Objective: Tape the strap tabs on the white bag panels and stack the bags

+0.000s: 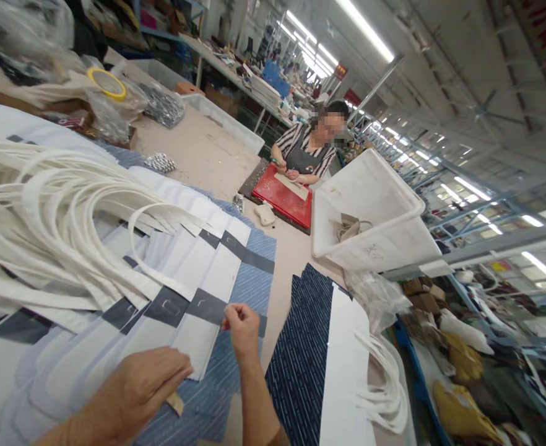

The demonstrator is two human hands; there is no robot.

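Room: big workshop with long lights, and a pale worktop (199,145) full of bag parts.
Left hand (150,375): over the white panels (196,344), fingers straight and side by side; I cannot tell if they grip anything. Under it shows a tan scrap (176,404).
Right hand (242,325): fingers curled closed at the end of a dark grey strip (205,306) on the white panels; I cannot tell if they pinch it.
Panels: fanned out on blue striped cloth (203,399), left of the navy striped cloth (303,328).
Trouble: a pull on one cream strap (87,210) might drag others, since the loops overlap. A bump might slide the fanned panels crooked.
Hard to see: left fingertips and thumb, panels cut off at the left edge, the bottom of the white bin (379,241).
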